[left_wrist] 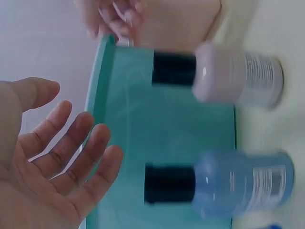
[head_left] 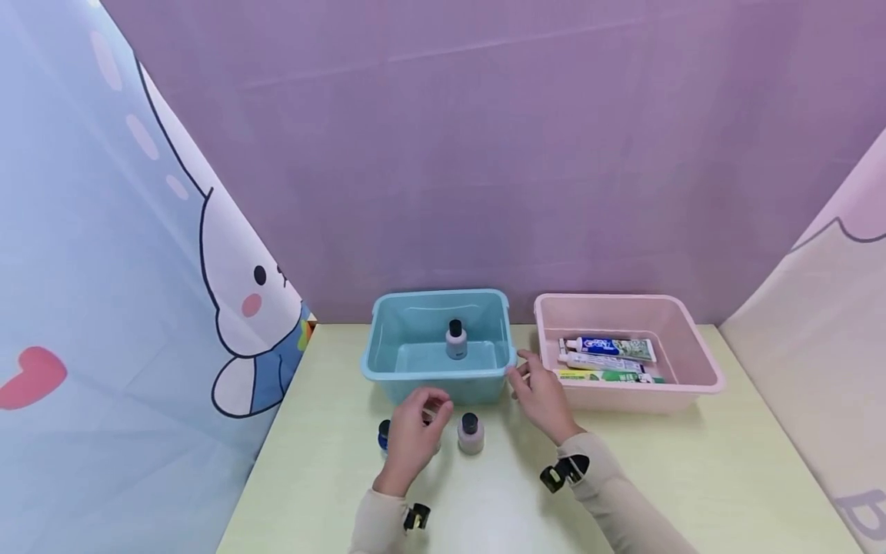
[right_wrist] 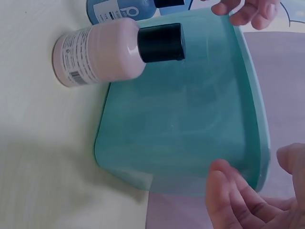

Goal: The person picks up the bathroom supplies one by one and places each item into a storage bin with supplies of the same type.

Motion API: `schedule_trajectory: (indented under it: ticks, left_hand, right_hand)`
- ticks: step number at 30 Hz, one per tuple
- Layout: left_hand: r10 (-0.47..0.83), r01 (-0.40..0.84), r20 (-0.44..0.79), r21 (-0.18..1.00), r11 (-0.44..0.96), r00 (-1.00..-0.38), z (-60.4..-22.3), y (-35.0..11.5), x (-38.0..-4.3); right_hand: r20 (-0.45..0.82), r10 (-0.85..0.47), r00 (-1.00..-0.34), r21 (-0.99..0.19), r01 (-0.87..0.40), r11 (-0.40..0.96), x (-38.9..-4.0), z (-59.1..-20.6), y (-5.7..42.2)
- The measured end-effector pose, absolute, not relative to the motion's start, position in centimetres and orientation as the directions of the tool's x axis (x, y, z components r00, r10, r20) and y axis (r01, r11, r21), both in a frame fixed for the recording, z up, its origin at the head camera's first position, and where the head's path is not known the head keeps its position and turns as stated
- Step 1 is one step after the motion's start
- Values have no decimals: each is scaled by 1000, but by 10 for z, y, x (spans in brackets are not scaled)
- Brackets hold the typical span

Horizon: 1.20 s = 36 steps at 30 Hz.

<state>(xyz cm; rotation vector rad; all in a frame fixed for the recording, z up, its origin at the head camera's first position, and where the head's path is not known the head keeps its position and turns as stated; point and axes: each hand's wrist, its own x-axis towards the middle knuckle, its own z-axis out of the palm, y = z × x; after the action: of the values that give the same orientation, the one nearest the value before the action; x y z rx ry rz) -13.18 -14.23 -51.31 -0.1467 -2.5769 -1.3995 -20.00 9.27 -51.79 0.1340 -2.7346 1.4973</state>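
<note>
My left hand (head_left: 412, 437) hovers in front of the teal bin (head_left: 436, 376), fingers loosely bent and nothing between them. A pale pink bottle with a black cap (head_left: 471, 437) stands upright to its right. A blue bottle (left_wrist: 217, 183) stands close to that hand, largely hidden behind it in the head view. Left of the hand a dark blue bottle (head_left: 384, 438) is partly covered. My right hand (head_left: 544, 394) is at the bin's front right corner, fingers relaxed; whether they touch the rim I cannot tell. Inside the bin stands another pale bottle with a black cap (head_left: 456, 345).
To the right, a pink bin (head_left: 637, 397) holds several toothpaste tubes (head_left: 614, 348). Both bins stand on a pale yellow table (head_left: 747, 477) against a purple cloth backdrop (head_left: 526, 169). A cartoon-printed cloth (head_left: 124, 308) hangs on the left.
</note>
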Motion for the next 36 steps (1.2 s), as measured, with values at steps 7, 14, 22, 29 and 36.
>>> schedule_trajectory:
  ticks: [7,14,22,29,36]
  left_hand:
    - [-88,173,272,795,582,-958,-518,-165,-132]
    - [-172,134,280,806,576,-945,-524,-184,-131]
    - [-225,102,286,799,592,-931,-527,-197,-130]
    - [-260,66,279,788,612,-925,-533,-204,-129]
    - [-297,31,290,761,648,-910,-538,-212,-128]
  right_hand:
    - [49,-14,-999,-884,-50,464,-204,-525,81]
    - [73,25,-997,-917,-58,394,-208,-536,74]
    - [118,38,-992,-912,-93,399,-209,-547,74]
    - [116,9,-993,-923,-105,369,-209,-548,75]
    - [102,0,-995,-931,-95,353,-210,-552,74]
